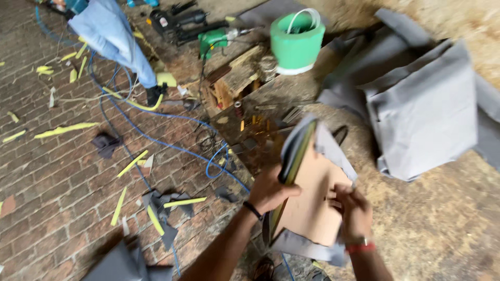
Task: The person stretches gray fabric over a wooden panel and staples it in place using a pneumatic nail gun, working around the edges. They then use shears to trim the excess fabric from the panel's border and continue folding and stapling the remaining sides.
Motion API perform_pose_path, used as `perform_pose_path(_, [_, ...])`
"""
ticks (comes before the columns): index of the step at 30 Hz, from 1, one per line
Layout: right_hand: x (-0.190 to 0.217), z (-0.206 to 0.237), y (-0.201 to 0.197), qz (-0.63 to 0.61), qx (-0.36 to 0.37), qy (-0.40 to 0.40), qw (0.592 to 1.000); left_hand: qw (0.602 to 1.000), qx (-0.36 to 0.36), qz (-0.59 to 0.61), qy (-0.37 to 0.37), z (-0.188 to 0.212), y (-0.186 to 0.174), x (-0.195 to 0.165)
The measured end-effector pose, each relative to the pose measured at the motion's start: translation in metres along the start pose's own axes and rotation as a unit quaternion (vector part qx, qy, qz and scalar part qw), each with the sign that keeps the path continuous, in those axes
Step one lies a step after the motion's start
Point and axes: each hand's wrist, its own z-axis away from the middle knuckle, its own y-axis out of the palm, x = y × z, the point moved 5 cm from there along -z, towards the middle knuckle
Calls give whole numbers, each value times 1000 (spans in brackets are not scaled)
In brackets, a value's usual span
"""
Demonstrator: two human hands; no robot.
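Observation:
My left hand [268, 190] grips the left edge of a flat plywood panel [312, 200] that has yellow foam along its edge and grey fabric [333, 151] wrapped around it. The panel is held tilted above a rough worktable [432, 218]. My right hand [353, 208] presses on the panel's bare wooden face near its right side, fingers pinching the fabric edge there. A black band sits on my left wrist and a red one on my right.
Folded grey fabric [422, 109] lies on the table at the right. A green bucket [297, 44], power tools [182, 23] and a box of small parts stand behind. A person's legs [117, 39] stand on the brick floor [57, 171] among blue cable and yellow foam scraps.

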Motion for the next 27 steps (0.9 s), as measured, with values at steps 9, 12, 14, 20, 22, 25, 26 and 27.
perform_pose_path(9, [98, 105, -105, -2, 44, 7, 999, 972, 44, -73, 220, 36, 122, -155])
perform_pose_path(12, [116, 110, -140, -25, 71, 8, 997, 959, 44, -51, 274, 53, 171, -174])
perform_pose_path(14, [125, 107, -155, -28, 99, 18, 995, 972, 153, -72, 164, 60, 197, -168])
perform_pose_path(20, [134, 81, -183, 90, 43, 94, 991, 921, 138, -151, 331, 112, 217, -171])
perform_pose_path(22, [135, 76, -179, 126, 45, 50, 990, 928, 141, -68, 337, 110, 210, -161])
perform_pose_path(25, [128, 80, -169, 32, 37, -20, 999, 944, 177, 169, 220, 82, 185, -131])
perform_pose_path(26, [124, 80, -164, 10, 35, -25, 999, 931, 198, 264, 154, 69, 180, -119])
perform_pose_path(27, [121, 80, -159, -14, 33, -32, 999, 935, 204, 257, 134, 60, 178, -110])
